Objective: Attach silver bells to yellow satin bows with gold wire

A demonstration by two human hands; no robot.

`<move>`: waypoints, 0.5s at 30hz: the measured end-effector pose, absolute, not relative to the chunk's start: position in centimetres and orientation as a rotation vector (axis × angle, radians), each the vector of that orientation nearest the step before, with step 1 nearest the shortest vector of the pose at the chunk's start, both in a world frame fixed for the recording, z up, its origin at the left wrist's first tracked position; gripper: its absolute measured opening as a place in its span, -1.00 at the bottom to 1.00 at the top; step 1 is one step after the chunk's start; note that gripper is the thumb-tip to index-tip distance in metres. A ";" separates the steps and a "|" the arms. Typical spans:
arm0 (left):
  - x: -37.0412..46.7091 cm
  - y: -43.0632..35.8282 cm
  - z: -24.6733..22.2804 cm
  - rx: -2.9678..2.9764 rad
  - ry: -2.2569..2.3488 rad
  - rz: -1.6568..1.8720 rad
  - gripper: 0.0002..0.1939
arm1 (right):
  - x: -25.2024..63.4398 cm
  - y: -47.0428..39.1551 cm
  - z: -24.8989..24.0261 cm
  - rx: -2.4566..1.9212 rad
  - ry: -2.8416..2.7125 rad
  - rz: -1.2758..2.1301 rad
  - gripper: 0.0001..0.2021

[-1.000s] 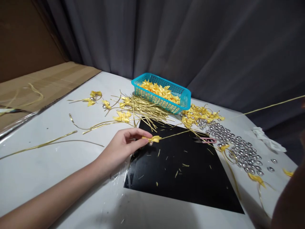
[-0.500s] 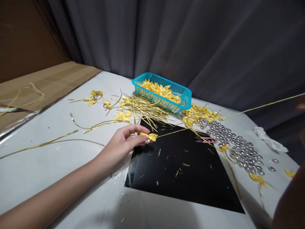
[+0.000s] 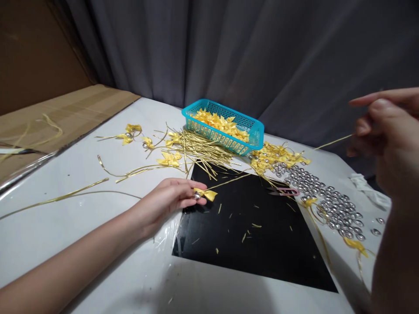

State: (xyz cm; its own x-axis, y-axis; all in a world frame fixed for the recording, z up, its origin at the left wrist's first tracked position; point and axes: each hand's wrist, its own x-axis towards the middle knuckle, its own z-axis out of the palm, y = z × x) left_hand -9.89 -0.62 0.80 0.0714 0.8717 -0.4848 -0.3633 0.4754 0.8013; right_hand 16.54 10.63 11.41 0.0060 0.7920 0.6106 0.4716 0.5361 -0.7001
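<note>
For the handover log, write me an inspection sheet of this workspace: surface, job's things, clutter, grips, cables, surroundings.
Surface: white tabletop, flat black rectangular sheet on it.
Job's things: yellow ribbon bow with a silver bead; thin yellow-gold cord; blue perforated plastic basket holding yellow ribbon pieces; loose round silver beads; heap of shiny gold cord lengths; pink-handled metal snips.
Clutter: small yellow clippings on the black sheet; crumpled white item at right, unidentified.
Grips: left hand pinches the bow; right hand, raised, appears to hold the cord.
Cables: nothing seen.
Surroundings: dark grey curtain behind; brown cardboard at left.
</note>
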 end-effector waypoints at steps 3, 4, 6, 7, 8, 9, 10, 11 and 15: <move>-9.9 -0.6 0.8 0.541 1.127 0.942 -0.82 | 16.6 11.3 11.2 -1.167 -1.541 0.383 -0.88; -10.0 -0.6 0.8 0.547 1.121 0.923 -0.84 | 16.6 11.5 11.2 -1.191 -1.517 0.383 -0.88; -10.0 -0.6 0.8 0.556 1.113 0.902 -0.88 | 16.6 11.8 11.1 -1.230 -1.483 0.397 -0.89; -10.0 -0.6 0.8 0.558 1.113 0.900 -0.89 | 16.6 11.9 11.1 -1.243 -1.476 0.399 -0.89; -10.0 -0.6 0.8 0.558 1.118 0.906 -0.90 | 16.6 12.0 11.1 -1.252 -1.477 0.401 -0.90; -10.0 -0.6 0.7 0.559 1.127 0.916 -0.92 | 16.5 12.0 11.1 -1.262 -1.482 0.403 -0.90; -9.9 -0.6 0.7 0.565 1.137 0.926 -0.93 | 16.5 11.9 11.1 -1.270 -1.490 0.406 -0.90; -9.9 -0.6 0.7 0.575 1.147 0.936 -0.94 | 16.4 11.8 11.1 -1.278 -1.497 0.408 -0.90; -9.8 -0.5 0.6 0.611 1.191 0.962 -0.84 | 16.6 11.5 11.0 -1.202 -1.535 0.378 -0.88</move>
State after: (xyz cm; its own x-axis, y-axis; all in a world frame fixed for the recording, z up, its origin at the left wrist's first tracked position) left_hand -9.78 -0.55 0.64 0.0708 0.8703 -0.4875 -0.2932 0.4853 0.8238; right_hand 16.59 11.47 11.01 0.1106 0.8309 0.5453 0.4827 0.4348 -0.7603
